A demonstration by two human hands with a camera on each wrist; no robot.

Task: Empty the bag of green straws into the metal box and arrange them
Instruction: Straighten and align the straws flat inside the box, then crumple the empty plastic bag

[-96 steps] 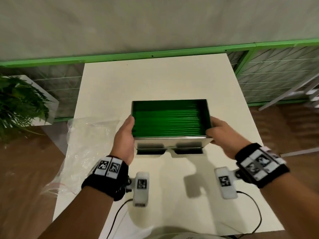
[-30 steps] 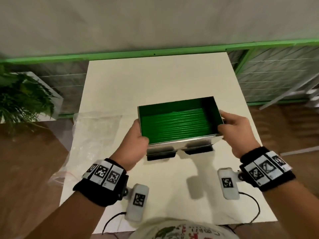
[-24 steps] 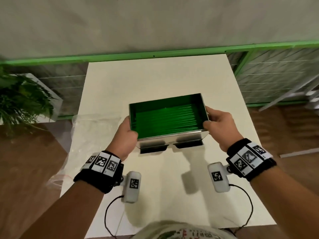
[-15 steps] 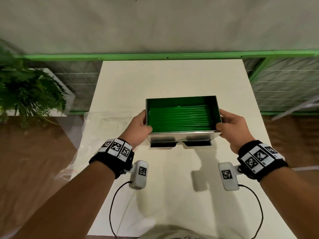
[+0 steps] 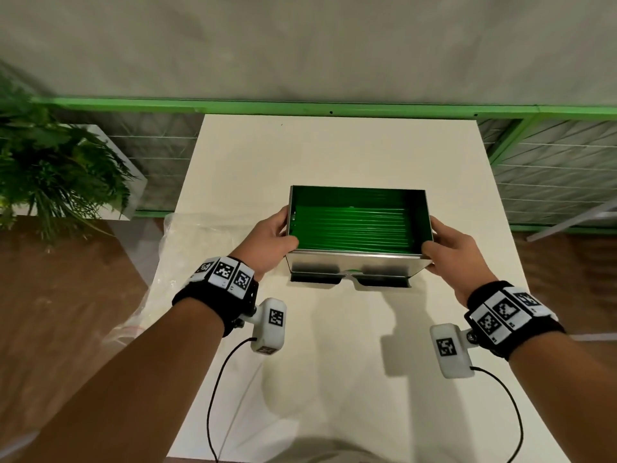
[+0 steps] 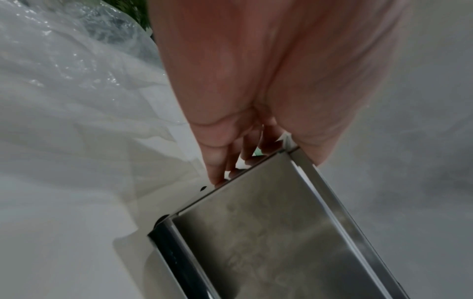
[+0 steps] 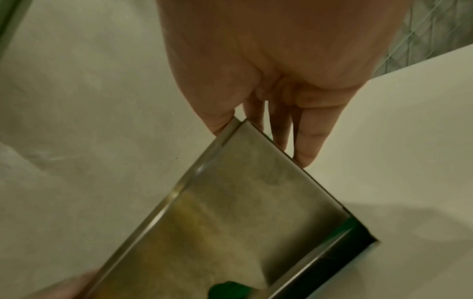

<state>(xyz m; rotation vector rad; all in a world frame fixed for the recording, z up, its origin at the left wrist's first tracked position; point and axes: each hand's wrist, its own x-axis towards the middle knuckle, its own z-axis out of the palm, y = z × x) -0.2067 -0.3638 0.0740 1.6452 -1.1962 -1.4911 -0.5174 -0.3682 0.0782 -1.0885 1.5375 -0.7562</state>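
Your left hand [image 5: 272, 237] and right hand [image 5: 449, 250] each grip an end of the box [image 5: 354, 267]. Straws [image 5: 350, 228] lie flat inside it.

left hand [image 5: 272, 237], right hand [image 5: 449, 247], hands apart, fingers curled

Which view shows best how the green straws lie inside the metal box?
The head view: it looks down into the open metal box, where the green straws lie side by side along its length. The left wrist view shows only the box's outer wall; the right wrist view catches a small green patch near its bottom edge.
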